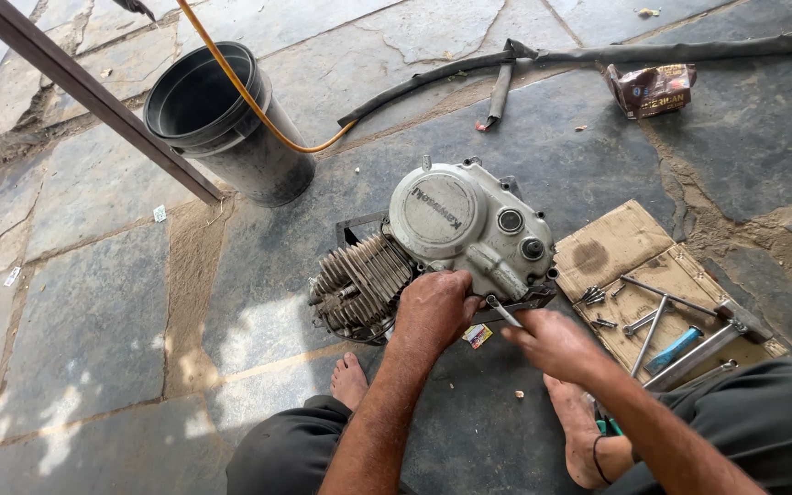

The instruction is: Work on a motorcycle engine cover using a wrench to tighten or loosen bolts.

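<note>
- The motorcycle engine (442, 252) sits on the stone floor (93, 302) just ahead of the person's bare feet, finned cylinder pointing left, round side cover facing up.
- The left hand (434, 307) presses on its lower edge, fingers curled over the casing.
- The right hand (552, 344) pinches a slim metal tool (503, 312), its long axis angled up-left into that edge.
- Loose bolts and tools lie on cardboard (616, 243) to the right; a black bucket (222, 124) stands well apart.

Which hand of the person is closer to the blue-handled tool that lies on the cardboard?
The right hand. It is just left of the blue-handled tool on the cardboard, holding a thin metal tool. The left hand rests farther left, on the engine.
</note>
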